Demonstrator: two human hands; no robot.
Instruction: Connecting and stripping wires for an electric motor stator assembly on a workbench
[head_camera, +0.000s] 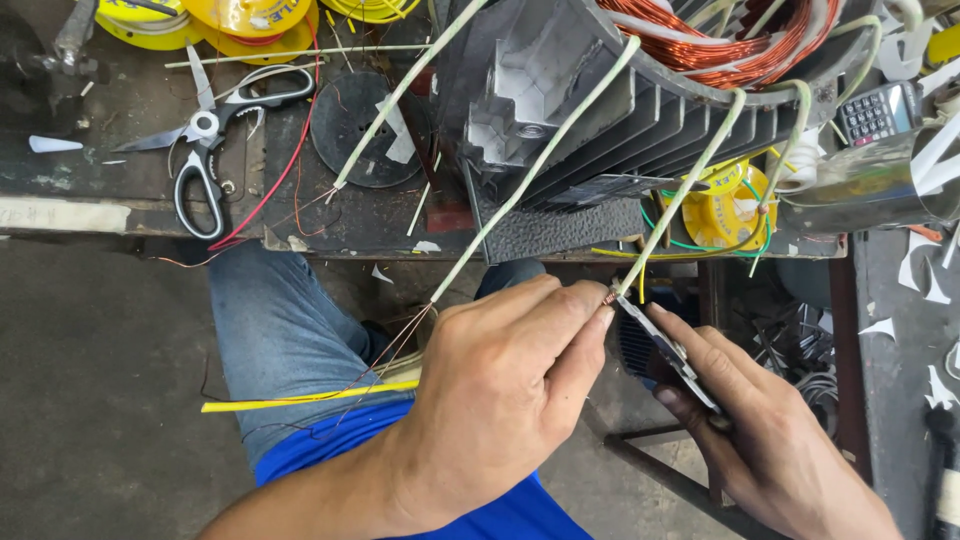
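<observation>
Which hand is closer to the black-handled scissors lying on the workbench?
Left. The left hand sits below and right of the black-handled scissors, pinching a copper wire end; the right hand, holding a thin blade, is farther right.

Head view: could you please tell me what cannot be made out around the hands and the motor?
- Copper wire tip: too small; the left hand covers it.
- Blade: its handle is hidden in the right hand.
- Motor windings: cut off by the top edge.
</observation>
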